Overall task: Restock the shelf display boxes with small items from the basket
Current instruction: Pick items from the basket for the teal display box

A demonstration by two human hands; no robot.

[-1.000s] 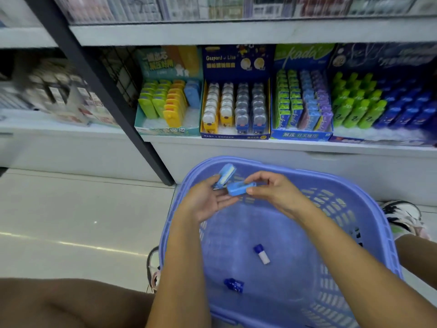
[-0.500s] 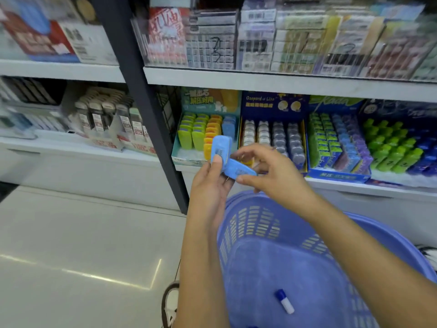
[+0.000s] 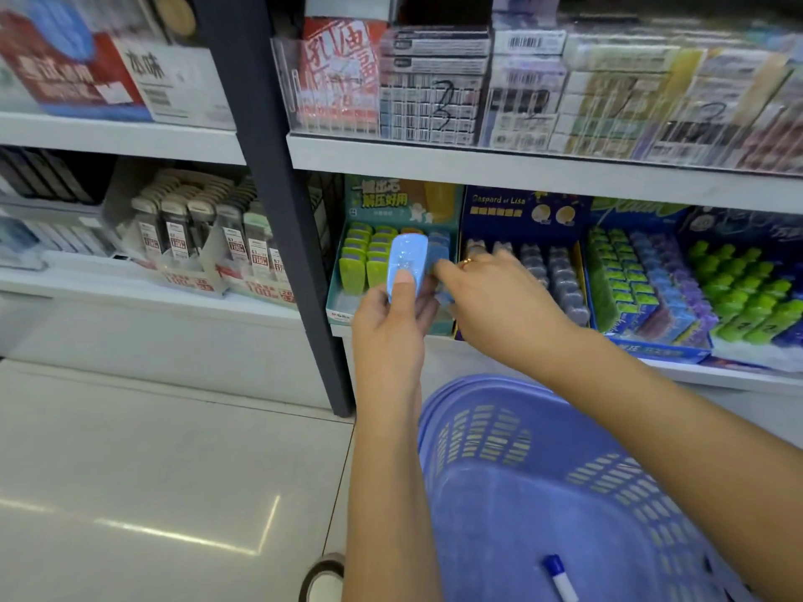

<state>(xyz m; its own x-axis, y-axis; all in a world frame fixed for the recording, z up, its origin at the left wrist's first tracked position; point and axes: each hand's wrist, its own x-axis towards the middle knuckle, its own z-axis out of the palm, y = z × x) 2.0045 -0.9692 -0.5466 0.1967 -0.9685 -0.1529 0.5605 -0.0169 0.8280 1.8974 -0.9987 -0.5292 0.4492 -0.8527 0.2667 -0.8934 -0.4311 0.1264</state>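
The shelf [image 3: 543, 167] carries a row of display boxes; below it sits the basket [image 3: 543, 493], with one small blue-capped item [image 3: 558, 577] left inside. The teal box [image 3: 347, 304] at the left end holds green, orange and blue items. The left hand [image 3: 391, 323] grasps a light blue item [image 3: 406, 265] upright before that box. The right hand [image 3: 495, 306] reaches to the box's blue column, pinching what looks like a second blue piece [image 3: 444, 295], largely hidden. Risk: the right hand's push could topple the standing blue ones, or the piece lands in the wrong colour column. The neighbouring dark blue box [image 3: 521, 206] reads "Gaspard et Lisa".
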